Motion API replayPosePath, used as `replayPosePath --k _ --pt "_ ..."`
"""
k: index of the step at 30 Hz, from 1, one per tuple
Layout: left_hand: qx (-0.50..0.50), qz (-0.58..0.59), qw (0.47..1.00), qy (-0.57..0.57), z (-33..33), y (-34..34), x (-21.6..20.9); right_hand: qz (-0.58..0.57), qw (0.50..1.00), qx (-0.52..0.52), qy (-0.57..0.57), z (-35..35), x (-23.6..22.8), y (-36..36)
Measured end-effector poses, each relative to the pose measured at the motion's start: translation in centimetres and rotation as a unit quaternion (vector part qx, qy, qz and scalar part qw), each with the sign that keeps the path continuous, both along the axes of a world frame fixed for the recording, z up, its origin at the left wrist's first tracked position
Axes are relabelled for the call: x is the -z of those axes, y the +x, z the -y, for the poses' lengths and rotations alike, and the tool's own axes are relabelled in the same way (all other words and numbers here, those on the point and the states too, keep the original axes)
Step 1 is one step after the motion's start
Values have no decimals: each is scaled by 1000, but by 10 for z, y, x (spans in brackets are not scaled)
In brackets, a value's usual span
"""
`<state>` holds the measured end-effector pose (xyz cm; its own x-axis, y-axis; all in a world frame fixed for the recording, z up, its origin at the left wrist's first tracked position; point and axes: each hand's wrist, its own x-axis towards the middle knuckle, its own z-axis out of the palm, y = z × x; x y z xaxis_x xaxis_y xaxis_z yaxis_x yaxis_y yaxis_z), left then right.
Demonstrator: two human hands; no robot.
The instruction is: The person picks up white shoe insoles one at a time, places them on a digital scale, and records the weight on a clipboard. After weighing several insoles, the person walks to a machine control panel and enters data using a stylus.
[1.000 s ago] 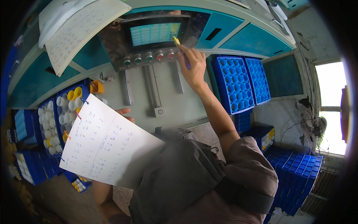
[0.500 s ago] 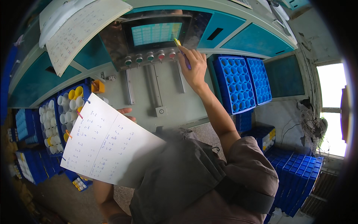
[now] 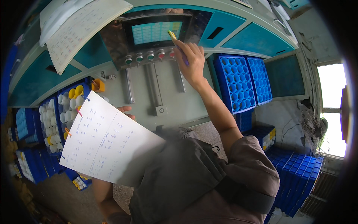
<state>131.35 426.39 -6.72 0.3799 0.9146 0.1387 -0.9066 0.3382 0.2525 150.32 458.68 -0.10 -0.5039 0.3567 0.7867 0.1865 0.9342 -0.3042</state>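
My right hand [image 3: 192, 61] is closed around a pen [image 3: 172, 35] with a yellow-green end and a purple part. The pen's end is at the right side of a lit touchscreen [image 3: 151, 33] on the machine panel; whether it touches cannot be told. A ring-bound notebook [image 3: 106, 140] with handwritten columns lies tilted across my left arm. My left hand [image 3: 126, 110] supports it from below; only a few fingertips show past its edge, and the rest is hidden.
Below the screen runs a row of green and red buttons [image 3: 150, 56]. Blue racks [image 3: 235, 84] stand to the right, trays of white and yellow cups [image 3: 71, 106] to the left. Handwritten sheets [image 3: 84, 31] hang at upper left. Stacked blue crates [image 3: 294, 175] sit at lower right.
My right hand and the pen have moved slightly left and the pen end upward over the screen. The notebook has shifted slightly in my left hand.
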Motion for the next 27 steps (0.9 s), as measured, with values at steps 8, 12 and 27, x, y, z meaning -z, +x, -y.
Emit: replayPosePath --k 8,12,27 --pt "-2 2 1000 -3 3 0 3 -8 999 -15 31 1 -8 -22" --pt "-8 1 1000 -4 5 0 5 4 999 -17 30 -1 -2 -22" --pt "-140 -148 978 -55 21 -6 13 370 550 -451 -598 144 60 48"
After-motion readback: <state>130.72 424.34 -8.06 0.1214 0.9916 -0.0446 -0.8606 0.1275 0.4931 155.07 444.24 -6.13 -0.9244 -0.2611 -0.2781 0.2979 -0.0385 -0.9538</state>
